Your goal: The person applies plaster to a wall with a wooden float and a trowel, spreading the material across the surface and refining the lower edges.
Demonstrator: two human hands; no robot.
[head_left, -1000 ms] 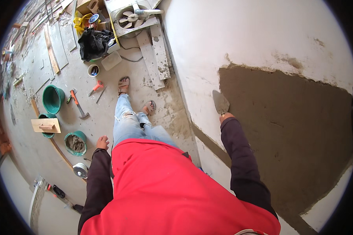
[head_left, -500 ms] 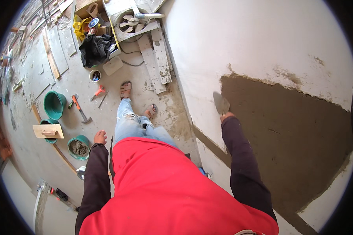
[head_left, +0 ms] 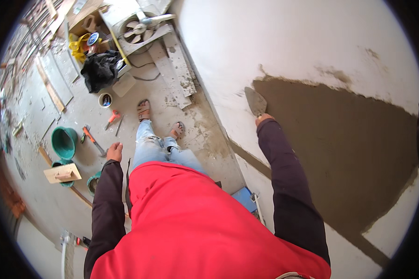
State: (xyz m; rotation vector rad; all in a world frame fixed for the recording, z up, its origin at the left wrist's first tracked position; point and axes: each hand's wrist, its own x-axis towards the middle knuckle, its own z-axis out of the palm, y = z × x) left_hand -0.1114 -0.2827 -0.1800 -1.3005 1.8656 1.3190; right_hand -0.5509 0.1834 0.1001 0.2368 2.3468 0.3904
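My right hand (head_left: 265, 119) is closed around the handle of a pointed trowel (head_left: 255, 101). Its grey blade lies at or very near the wall, by the upper left corner of a dark wet mortar patch (head_left: 340, 149); I cannot tell whether it touches. The patch has a ragged upper edge against the white wall (head_left: 274, 37), and a narrow mortar strip (head_left: 249, 159) runs along lower down. My left hand (head_left: 115, 152) hangs at my left side with nothing in it, fingers loosely bent and apart. My forearm partly covers a green bucket (head_left: 94, 182).
Left on the floor are a green bucket (head_left: 64, 142), a wooden float (head_left: 62, 173) resting on another bucket, a hammer (head_left: 94, 140) and an orange-handled tool (head_left: 112, 119). Ahead stand a box of tools (head_left: 108, 28), a fan (head_left: 137, 30) and boards (head_left: 178, 60). A blue object (head_left: 245, 199) lies by the wall.
The trowel in my right hand has moved slightly up and left along the patch's corner. My left forearm now covers more of the mortar bucket. The whole view has shifted a little.
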